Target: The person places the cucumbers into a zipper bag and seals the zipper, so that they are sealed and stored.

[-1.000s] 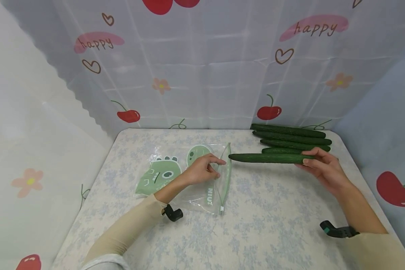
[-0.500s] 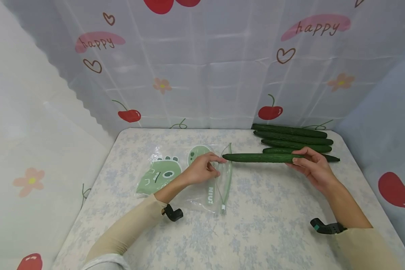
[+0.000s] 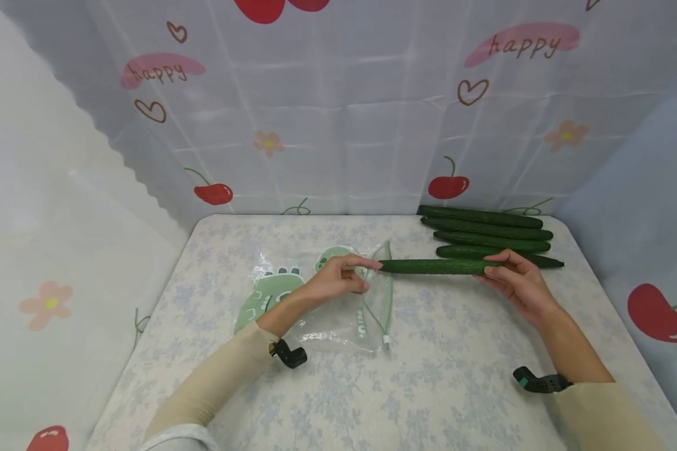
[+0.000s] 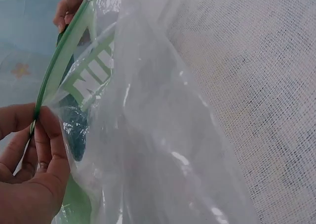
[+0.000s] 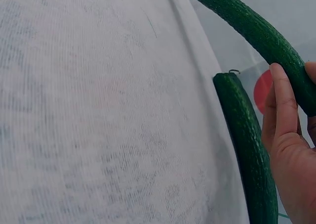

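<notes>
Green cucumber right of centre, tip at a clear bag.
Right hand pinches its right end; left hand, mid-frame, pinches the bag's green edge. Four cucumbers lie upper right.

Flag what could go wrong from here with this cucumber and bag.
The cucumber might snag its tip on the green strip at the mouth of the bag.
The thin bag could fold or slip; only the left hand pinches it.
The right hand holds the cucumber toward one end, so its tip may dip.
</notes>
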### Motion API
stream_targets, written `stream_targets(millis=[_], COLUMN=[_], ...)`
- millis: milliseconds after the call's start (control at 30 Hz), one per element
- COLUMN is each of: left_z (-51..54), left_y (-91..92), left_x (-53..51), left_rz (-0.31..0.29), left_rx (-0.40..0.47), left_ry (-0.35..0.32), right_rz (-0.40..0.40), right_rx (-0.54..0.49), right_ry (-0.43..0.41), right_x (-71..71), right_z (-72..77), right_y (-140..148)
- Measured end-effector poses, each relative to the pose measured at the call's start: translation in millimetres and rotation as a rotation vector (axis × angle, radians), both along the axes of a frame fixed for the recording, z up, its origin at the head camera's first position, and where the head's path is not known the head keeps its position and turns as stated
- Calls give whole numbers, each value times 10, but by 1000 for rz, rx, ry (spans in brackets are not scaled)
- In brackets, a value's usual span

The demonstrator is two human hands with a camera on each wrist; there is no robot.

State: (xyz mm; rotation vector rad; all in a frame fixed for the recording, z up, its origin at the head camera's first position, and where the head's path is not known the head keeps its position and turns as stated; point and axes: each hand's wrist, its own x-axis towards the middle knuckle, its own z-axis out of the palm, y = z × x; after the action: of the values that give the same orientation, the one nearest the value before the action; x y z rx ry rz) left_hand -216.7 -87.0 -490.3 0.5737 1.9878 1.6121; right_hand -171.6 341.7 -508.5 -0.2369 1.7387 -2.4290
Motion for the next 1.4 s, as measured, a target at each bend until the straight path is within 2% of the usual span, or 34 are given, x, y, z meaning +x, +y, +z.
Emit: stream_targets(millis=[200, 500, 867, 1133, 1400], left_z=[-23, -3, 18, 35, 57], left_y=[40, 180, 286, 320, 356], left_x=[-29, 4, 25, 37, 67], left_rz=[-31, -106, -143, -140, -165], left_rx=[69, 95, 68, 66, 56], left_ry=[-61, -76, -53, -34, -22], right_rz=[-10, 6, -10, -6, -33], right_rx=[34, 64, 54, 47, 122], right_ry=[-10, -44, -73, -79, -113], right_x=[-50, -154, -234, -243, -202], right_z=[-12, -71, -101, -148, -168], right_y=[-164, -478, -805, -967, -1204])
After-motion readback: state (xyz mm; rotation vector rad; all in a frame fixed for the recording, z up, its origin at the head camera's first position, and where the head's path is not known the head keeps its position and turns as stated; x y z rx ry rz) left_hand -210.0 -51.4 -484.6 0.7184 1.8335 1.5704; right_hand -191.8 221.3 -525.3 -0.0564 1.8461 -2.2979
